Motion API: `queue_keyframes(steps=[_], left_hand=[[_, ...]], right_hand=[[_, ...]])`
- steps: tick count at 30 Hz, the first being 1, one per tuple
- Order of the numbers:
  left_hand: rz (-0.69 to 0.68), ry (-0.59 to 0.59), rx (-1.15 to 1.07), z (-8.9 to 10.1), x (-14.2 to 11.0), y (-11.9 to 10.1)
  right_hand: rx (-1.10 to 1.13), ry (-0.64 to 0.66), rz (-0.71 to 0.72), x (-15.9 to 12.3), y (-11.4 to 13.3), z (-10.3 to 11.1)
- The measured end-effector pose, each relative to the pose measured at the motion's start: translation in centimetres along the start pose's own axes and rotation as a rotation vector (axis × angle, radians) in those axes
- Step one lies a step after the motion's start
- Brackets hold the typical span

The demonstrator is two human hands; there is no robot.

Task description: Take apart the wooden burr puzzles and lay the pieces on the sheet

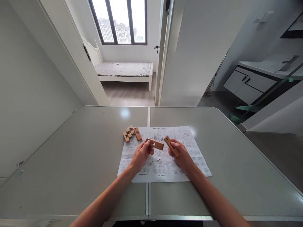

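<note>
Above a printed paper sheet (199,157), my left hand (142,154) pinches one end of a flat wooden puzzle piece (158,145), which points to the right and has a small dark mark near its free end. A second wooden puzzle piece (170,146), also marked near its upper end, is gripped in my right hand (181,154) and tilts up to the left. The two pieces are close but apart. Left of them, by the sheet's upper left corner, lie a notched wooden piece (137,134) and several lighter notched wooden pieces (127,135) clustered together.
The sheet lies across the seam (147,201) of a grey-green table (90,157) with a metal edge. Beyond the table, a doorway leads to a room with a bed (125,69) and a window (119,22). A sink cabinet (251,82) stands at the right.
</note>
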State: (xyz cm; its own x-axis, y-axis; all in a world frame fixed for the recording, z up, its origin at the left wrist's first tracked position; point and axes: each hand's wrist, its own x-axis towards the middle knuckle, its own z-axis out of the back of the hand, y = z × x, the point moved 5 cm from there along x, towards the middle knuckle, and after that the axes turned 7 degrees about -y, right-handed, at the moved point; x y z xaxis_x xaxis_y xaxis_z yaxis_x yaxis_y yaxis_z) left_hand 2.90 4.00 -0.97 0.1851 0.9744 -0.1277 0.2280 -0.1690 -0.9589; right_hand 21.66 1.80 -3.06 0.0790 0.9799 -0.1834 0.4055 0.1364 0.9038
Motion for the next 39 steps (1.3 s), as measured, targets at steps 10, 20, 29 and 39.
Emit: queue_keyframes(steps=[10,20,29,39], left_hand=[[-0.308,-0.148,0.521,1.0,-0.2,-1.0],[-0.583,-0.214,1.077,1.2,-0.4,-0.5],[-0.564,-0.242,1.116,1.3,-0.4,-0.1],[-0.592,-0.236,1.132,1.2,-0.5,0.3]], right_hand=[[-0.591,-0.083,0.319,-0.4,0.3,-0.8],[-1.052,-0.058,0.557,-1.4,0.1,-1.9],[-1.136,-0.030,0.615,-1.7,0.2,-2.3],[-1.166,-0.004,0.618,-1.6,0.0,-2.3]])
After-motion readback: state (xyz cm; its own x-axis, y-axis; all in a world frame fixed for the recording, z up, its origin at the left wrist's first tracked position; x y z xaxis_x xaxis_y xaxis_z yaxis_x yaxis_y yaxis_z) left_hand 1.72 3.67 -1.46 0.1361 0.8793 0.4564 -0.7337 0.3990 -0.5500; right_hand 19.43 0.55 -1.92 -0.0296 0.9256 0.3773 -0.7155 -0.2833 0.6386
